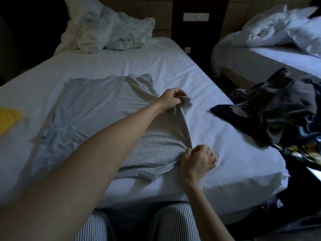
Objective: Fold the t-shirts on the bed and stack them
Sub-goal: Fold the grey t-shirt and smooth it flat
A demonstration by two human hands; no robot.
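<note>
Fold barely begun: grey t-shirt (97, 108) spread flat mid-bed (121, 58), right edge raised. Fingers of left hand (171, 99) pinch that edge at shirt's 2 o'clock; fingers of right hand (198, 160) pinch it at 5 o'clock. Dark clothes heap (278, 105) at 3 o'clock unfolded. No stack seen.

left hand (171, 99): arm outstretched, fingers pinching t-shirt (97, 105) | right hand (198, 159): fingers curled, pinching t-shirt

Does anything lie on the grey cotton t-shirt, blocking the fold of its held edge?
Nothing visible: left hand and right hand grip the edge of the grey t-shirt; only the left forearm crosses it.
</note>
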